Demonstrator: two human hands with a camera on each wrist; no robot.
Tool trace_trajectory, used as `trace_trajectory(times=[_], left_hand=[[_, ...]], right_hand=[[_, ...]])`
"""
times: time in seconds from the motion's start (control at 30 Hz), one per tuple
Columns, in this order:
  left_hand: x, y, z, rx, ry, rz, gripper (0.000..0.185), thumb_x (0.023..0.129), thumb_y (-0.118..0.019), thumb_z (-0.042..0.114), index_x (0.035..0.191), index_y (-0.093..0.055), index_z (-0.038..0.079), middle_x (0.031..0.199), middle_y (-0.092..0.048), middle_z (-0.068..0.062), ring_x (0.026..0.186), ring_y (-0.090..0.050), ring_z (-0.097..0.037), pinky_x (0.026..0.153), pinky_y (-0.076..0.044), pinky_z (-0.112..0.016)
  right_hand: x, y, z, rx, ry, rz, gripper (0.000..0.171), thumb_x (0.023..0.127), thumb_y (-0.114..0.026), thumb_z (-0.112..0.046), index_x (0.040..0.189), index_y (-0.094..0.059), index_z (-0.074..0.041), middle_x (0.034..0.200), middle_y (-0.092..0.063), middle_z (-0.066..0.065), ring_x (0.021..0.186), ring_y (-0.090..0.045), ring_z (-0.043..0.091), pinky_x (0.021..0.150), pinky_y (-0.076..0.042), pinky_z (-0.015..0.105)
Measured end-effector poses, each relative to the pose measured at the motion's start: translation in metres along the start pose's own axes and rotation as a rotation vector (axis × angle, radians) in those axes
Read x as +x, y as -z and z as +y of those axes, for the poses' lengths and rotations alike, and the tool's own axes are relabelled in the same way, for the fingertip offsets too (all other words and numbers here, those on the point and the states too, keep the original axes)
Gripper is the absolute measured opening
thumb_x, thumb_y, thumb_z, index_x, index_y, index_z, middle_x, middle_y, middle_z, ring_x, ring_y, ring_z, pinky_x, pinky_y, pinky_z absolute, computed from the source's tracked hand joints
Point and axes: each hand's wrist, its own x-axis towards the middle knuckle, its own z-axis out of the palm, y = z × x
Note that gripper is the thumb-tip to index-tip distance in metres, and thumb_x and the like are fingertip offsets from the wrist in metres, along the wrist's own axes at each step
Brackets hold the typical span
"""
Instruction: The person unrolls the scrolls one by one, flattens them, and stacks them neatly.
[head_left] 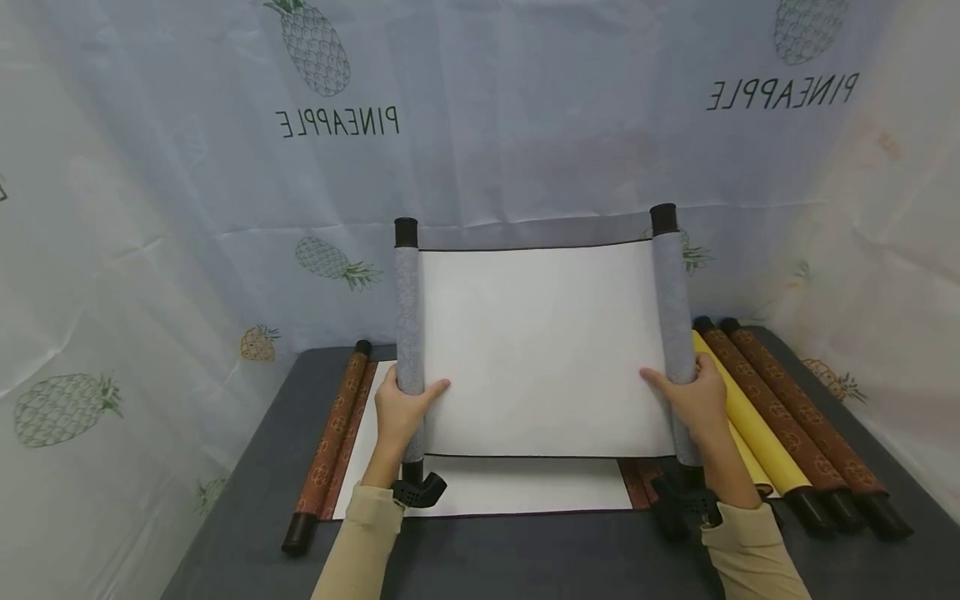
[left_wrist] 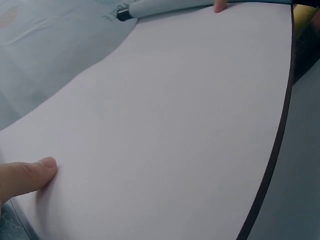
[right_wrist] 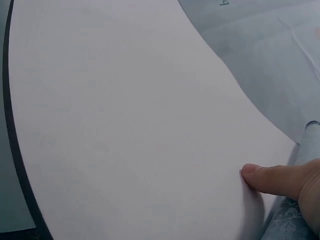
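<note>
A blank white scroll [head_left: 540,350] with grey patterned rolls and black end knobs is held up, partly unrolled, above the table. My left hand [head_left: 401,408] grips its left roll [head_left: 409,317], the thumb lying on the white paper. On the other side my right hand [head_left: 697,396] grips the right roll [head_left: 672,300], thumb also on the paper. Both wrist views show the thumbs pressing the white surface; the other fingers are hidden behind the rolls. Beneath lies a second white scroll [head_left: 525,487] with brown patterned rolls, spread on the table and partly covered from view.
The dark table [head_left: 480,558] carries a brown roll [head_left: 330,442] at the left. Toward the right lie yellow rolls [head_left: 757,417] and brown rolls [head_left: 817,417] with black knobs. A pale curtain [head_left: 525,125] printed with pineapples hangs behind and at both sides.
</note>
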Motion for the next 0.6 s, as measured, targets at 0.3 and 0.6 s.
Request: trace_trajectory(times=[0.3,0.6], left_hand=[[0.0041,0.0038,-0.0008,0.025,-0.007,-0.006,0.055,0.083,-0.074,0.022,0.126,-0.049,-0.002,0.112,-0.062,-0.024,0.099,-0.063,-0.036,0.078,-0.052,-0.045],[0.0038,0.0057,0.0002,-0.017,-0.043,-0.029,0.055,0.087,-0.07,0.015,0.133,-0.045,-0.003,0.119,-0.06,-0.026,0.105,-0.063,-0.039,0.084,-0.053,-0.049]], right_hand=[[0.0022,0.0028,0.0039,-0.008,0.059,0.03,0.056,0.087,-0.068,-0.03,0.124,-0.048,0.007,0.111,-0.056,0.024,0.078,-0.048,0.009,0.066,-0.04,0.026],[0.0025,0.0043,0.0036,0.001,0.048,0.025,0.054,0.09,-0.064,-0.029,0.128,-0.05,0.007,0.12,-0.058,0.027,0.088,-0.053,0.016,0.069,-0.04,0.025]])
